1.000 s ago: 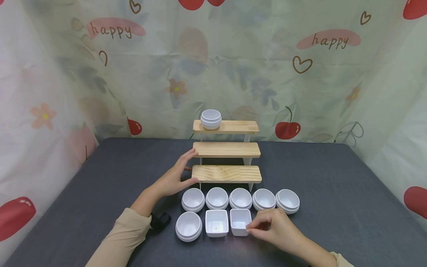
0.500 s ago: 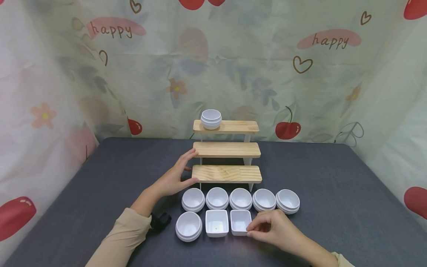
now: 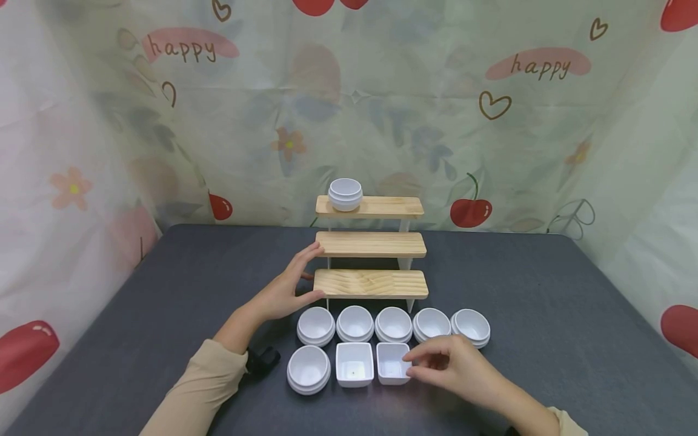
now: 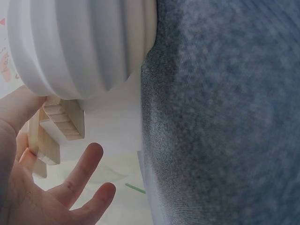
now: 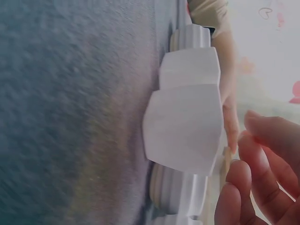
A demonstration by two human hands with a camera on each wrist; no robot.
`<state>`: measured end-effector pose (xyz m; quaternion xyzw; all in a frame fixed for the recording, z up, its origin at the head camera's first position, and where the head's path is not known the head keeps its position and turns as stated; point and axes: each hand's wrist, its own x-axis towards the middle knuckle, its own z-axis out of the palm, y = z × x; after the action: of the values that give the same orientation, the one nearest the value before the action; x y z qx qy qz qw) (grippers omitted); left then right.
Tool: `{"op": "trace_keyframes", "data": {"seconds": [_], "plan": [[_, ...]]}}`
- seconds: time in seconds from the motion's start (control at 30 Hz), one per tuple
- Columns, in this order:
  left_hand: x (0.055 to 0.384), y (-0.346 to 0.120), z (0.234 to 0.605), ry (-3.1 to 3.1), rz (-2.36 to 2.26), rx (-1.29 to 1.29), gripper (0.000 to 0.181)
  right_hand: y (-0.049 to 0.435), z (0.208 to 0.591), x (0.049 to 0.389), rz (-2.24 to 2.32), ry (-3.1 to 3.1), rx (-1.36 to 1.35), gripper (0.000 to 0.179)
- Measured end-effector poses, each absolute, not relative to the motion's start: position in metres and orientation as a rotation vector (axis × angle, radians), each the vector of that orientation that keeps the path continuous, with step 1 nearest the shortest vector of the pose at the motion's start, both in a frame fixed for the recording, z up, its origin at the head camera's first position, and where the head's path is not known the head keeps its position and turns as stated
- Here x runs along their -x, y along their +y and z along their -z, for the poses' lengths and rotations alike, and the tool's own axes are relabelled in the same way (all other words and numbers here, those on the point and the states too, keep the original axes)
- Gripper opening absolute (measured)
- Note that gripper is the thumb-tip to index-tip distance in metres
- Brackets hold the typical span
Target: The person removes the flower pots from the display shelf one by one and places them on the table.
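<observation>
At the left end of a three-tier wooden stand point(image 3: 372, 244), my left hand point(image 3: 280, 293) touches the middle and lowest boards, fingers mostly straight. The left wrist view shows thumb point(image 4: 21, 108) and fingers around the boards' ends. My right hand point(image 3: 458, 369) hovers beside the right edge of a square white bowl point(image 3: 393, 365). In the right wrist view its bent fingers point(image 5: 239, 180) are apart from that bowl and hold nothing. Another square white bowl point(image 3: 354, 365) and a round one point(image 3: 308, 369) stand to its left.
Several round white bowls point(image 3: 392, 325) form a row in front of the stand. One more round bowl point(image 3: 345, 194) sits on the top board's left part. The dark tabletop point(image 3: 523, 290) ends at a patterned curtain point(image 3: 382, 133).
My right hand has let go of the square bowl's right rim and shifted slightly up and to the right. The bowl has stayed in place. My left hand has not moved.
</observation>
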<state>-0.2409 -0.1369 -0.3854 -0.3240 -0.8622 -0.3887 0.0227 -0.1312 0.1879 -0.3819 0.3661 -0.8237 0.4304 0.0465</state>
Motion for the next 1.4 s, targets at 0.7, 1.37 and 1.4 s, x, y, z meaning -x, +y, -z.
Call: {"op": "trace_keyframes", "data": {"seconds": [0.7, 1.37, 1.4], "plan": [[0.24, -0.136, 0.385, -2.681, 1.204, 0.997, 0.082, 0.182, 0.331, 0.182, -1.188, -2.57, -0.926, 0.006], [0.242, -0.136, 0.385, -2.677, 1.204, 0.995, 0.082, 0.151, 0.275, 0.272, -1.212, -2.542, -0.725, 0.019], [0.242, -0.137, 0.385, -2.677, 1.203, 0.996, 0.082, 0.148, 0.274, 0.275, -1.22, -2.539, -0.711, 0.019]]}}
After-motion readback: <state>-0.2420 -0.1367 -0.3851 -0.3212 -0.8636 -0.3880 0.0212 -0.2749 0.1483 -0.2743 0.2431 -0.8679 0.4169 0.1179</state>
